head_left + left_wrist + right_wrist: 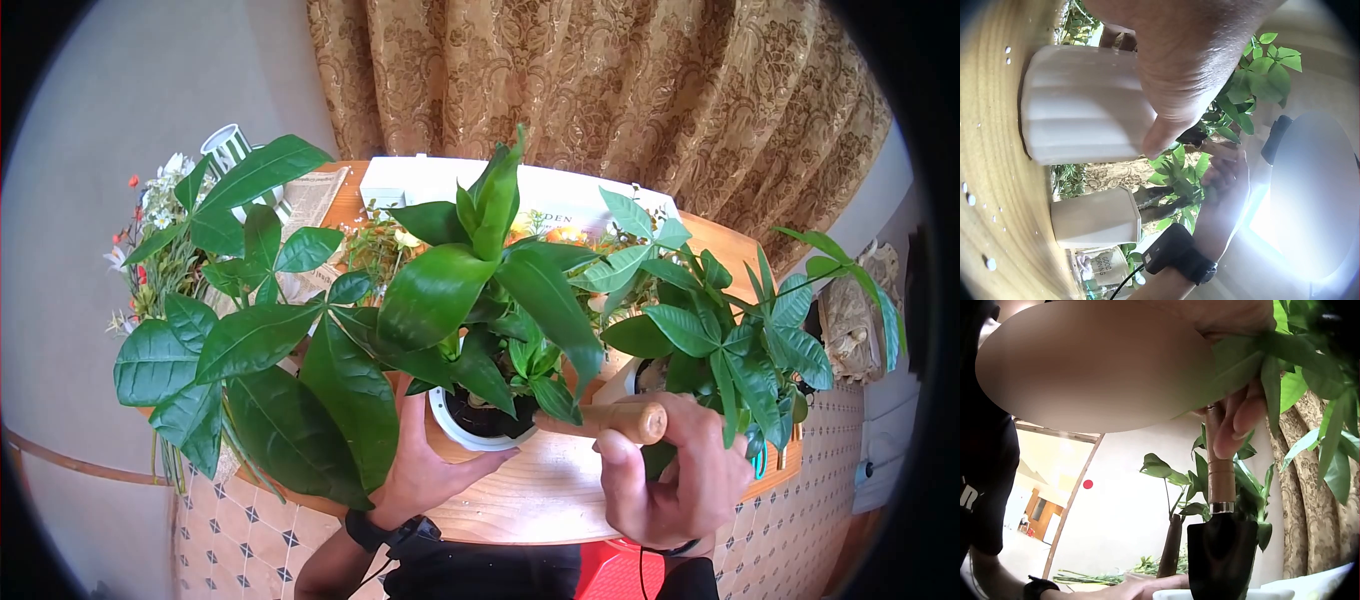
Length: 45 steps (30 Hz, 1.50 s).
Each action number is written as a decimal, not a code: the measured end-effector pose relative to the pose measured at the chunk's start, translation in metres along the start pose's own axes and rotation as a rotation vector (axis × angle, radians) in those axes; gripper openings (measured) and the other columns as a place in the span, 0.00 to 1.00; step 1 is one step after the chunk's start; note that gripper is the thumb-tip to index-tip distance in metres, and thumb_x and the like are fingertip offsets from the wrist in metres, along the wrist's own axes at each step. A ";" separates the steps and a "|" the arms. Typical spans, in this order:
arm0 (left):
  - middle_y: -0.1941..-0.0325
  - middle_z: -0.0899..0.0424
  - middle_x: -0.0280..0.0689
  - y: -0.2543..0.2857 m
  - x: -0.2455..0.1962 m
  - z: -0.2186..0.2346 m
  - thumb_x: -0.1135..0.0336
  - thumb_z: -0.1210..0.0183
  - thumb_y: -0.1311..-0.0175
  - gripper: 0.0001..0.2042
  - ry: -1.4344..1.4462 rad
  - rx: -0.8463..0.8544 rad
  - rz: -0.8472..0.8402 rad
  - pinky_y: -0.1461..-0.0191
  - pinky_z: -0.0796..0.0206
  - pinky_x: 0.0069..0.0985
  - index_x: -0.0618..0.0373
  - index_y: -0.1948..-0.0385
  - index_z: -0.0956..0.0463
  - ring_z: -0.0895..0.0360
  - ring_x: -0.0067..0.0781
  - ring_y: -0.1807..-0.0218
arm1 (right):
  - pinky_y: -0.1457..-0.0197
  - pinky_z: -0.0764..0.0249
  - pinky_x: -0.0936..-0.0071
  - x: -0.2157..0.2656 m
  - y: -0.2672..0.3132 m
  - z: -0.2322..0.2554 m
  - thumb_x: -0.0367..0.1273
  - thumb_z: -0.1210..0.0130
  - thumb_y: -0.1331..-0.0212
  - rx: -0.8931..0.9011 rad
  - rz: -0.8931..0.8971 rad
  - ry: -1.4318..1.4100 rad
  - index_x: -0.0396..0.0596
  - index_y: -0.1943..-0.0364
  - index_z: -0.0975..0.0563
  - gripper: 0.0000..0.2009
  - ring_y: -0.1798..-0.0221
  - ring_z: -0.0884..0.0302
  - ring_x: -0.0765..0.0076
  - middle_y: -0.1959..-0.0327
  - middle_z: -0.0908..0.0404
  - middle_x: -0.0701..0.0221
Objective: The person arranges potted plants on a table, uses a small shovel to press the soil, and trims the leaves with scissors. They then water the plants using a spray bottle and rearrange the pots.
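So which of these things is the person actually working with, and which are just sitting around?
In use:
left hand, holding the white pot
right hand, gripping the trowel by its wooden handle
the plant in that pot

Lying about:
second potted plant
white box
striped cup
curtain

Left hand [1179, 69] grips white ribbed pot [1082, 103].
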<state>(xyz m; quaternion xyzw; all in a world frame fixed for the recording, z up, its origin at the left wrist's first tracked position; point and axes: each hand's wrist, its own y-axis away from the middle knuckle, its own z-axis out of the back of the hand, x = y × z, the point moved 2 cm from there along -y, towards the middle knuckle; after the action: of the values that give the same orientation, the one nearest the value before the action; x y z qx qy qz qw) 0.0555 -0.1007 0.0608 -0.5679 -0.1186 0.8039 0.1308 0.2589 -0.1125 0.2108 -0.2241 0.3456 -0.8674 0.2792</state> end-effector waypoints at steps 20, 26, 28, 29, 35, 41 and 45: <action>0.29 0.43 0.49 0.002 0.004 -0.002 0.60 0.17 0.56 0.54 0.014 -0.016 0.000 0.23 0.50 0.40 0.65 0.29 0.48 0.45 0.47 0.25 | 0.70 0.26 0.66 0.006 0.003 0.001 0.33 0.27 0.45 0.035 -0.055 -0.038 0.41 0.56 0.24 0.19 0.74 0.21 0.63 0.74 0.17 0.66; 0.31 0.42 0.49 0.001 0.003 -0.002 0.60 0.17 0.57 0.54 0.030 -0.011 -0.004 0.24 0.48 0.40 0.65 0.29 0.47 0.44 0.47 0.26 | 0.70 0.25 0.67 0.007 0.004 0.003 0.33 0.27 0.45 0.023 -0.075 -0.027 0.40 0.56 0.24 0.19 0.74 0.21 0.63 0.74 0.18 0.67; 0.32 0.41 0.48 -0.001 -0.002 -0.001 0.60 0.16 0.58 0.54 0.000 -0.012 0.020 0.25 0.48 0.40 0.65 0.30 0.47 0.42 0.47 0.28 | 0.70 0.26 0.68 0.007 0.000 0.001 0.33 0.27 0.45 0.074 -0.023 -0.066 0.40 0.56 0.24 0.19 0.75 0.22 0.64 0.75 0.19 0.68; 0.32 0.41 0.48 -0.001 -0.001 -0.001 0.60 0.16 0.58 0.54 0.000 -0.012 0.020 0.25 0.48 0.40 0.65 0.30 0.47 0.42 0.47 0.28 | 0.70 0.26 0.68 0.008 0.000 -0.001 0.33 0.27 0.45 0.074 -0.023 -0.066 0.40 0.56 0.24 0.19 0.75 0.22 0.64 0.75 0.19 0.68; 0.32 0.41 0.48 -0.001 -0.001 -0.001 0.60 0.16 0.58 0.54 -0.032 -0.030 -0.008 0.25 0.49 0.42 0.64 0.30 0.46 0.43 0.48 0.28 | 0.70 0.26 0.69 0.007 -0.001 -0.003 0.32 0.28 0.44 0.049 0.005 -0.037 0.42 0.57 0.24 0.17 0.75 0.22 0.64 0.75 0.18 0.69; 0.32 0.42 0.48 -0.001 0.001 -0.001 0.61 0.16 0.59 0.53 -0.046 -0.022 -0.055 0.24 0.50 0.43 0.64 0.30 0.45 0.44 0.49 0.28 | 0.67 0.26 0.67 0.005 0.000 0.001 0.31 0.27 0.46 0.035 -0.044 -0.072 0.42 0.57 0.23 0.17 0.73 0.21 0.62 0.75 0.17 0.67; 0.32 0.41 0.48 -0.001 -0.001 -0.001 0.61 0.17 0.58 0.53 -0.020 -0.028 -0.014 0.24 0.50 0.42 0.63 0.30 0.45 0.44 0.49 0.28 | 0.67 0.27 0.67 0.007 0.000 0.000 0.32 0.27 0.47 0.072 -0.024 0.011 0.42 0.57 0.23 0.18 0.73 0.21 0.61 0.74 0.17 0.67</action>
<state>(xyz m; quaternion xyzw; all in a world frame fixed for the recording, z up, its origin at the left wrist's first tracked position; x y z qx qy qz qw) 0.0568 -0.0996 0.0614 -0.5610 -0.1352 0.8068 0.1271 0.2535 -0.1172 0.2123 -0.2133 0.3129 -0.8837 0.2750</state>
